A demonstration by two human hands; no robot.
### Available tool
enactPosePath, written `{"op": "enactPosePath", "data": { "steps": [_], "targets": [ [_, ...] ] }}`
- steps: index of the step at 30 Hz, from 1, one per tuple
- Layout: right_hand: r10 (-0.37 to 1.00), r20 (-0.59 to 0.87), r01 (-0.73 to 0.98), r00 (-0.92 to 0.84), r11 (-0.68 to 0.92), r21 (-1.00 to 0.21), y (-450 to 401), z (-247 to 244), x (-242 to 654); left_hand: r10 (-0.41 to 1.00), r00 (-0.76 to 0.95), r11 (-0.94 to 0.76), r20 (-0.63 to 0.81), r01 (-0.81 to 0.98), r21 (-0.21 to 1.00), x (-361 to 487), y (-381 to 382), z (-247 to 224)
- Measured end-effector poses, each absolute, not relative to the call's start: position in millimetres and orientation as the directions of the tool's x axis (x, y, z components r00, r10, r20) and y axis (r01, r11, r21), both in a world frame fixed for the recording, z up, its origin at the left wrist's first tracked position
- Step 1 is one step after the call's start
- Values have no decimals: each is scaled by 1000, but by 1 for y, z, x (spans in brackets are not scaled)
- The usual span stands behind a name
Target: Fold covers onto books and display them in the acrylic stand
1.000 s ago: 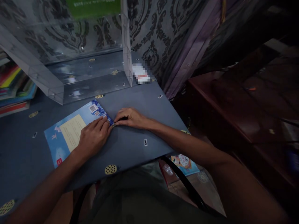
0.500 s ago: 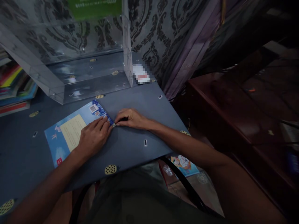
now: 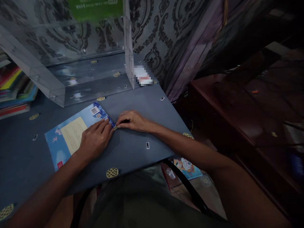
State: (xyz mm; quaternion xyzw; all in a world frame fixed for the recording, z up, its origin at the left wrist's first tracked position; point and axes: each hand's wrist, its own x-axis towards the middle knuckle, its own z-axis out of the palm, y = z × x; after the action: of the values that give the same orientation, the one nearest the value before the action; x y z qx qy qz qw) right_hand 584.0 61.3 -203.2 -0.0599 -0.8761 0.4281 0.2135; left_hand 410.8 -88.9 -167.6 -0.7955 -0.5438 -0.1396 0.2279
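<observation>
A blue book (image 3: 87, 115) with a cream text panel and a barcode lies flat on the grey-blue table (image 3: 133, 152). My left hand (image 3: 96, 137) rests on the book's near right part, its fingers close together and reaching the right edge. Just right of that edge, my right hand (image 3: 130, 120) pinches the book's lower right corner between thumb and forefinger. The fingertips of both hands are nearly touching at this corner.
A clear acrylic stand (image 3: 129, 50) with a green panel (image 3: 97, 9) stands behind the book. Stacked books (image 3: 14, 85) are at the far left. A blurred white item (image 3: 143, 76) lies at the back corner. Dark red furniture (image 3: 213, 104) stands at the right.
</observation>
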Motion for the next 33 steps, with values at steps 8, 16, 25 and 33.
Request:
{"op": "enactPosePath", "data": {
  "steps": [8,16,25,33],
  "targets": [
    [280,327,-69,-903,654,-753,61,-203,584,786,386,-315,483,922,-225,412,-88,-166],
    [230,410,-109,-883,748,-654,57,-203,589,792,373,-294,484,927,-232,411,-89,-167],
    [186,589,-148,-786,869,-472,46,-204,593,788,385,-318,481,923,-217,411,-88,-165],
    [135,568,-214,-812,837,-504,54,-208,584,794,375,-315,478,927,-204,413,-88,-163]
  ]
}}
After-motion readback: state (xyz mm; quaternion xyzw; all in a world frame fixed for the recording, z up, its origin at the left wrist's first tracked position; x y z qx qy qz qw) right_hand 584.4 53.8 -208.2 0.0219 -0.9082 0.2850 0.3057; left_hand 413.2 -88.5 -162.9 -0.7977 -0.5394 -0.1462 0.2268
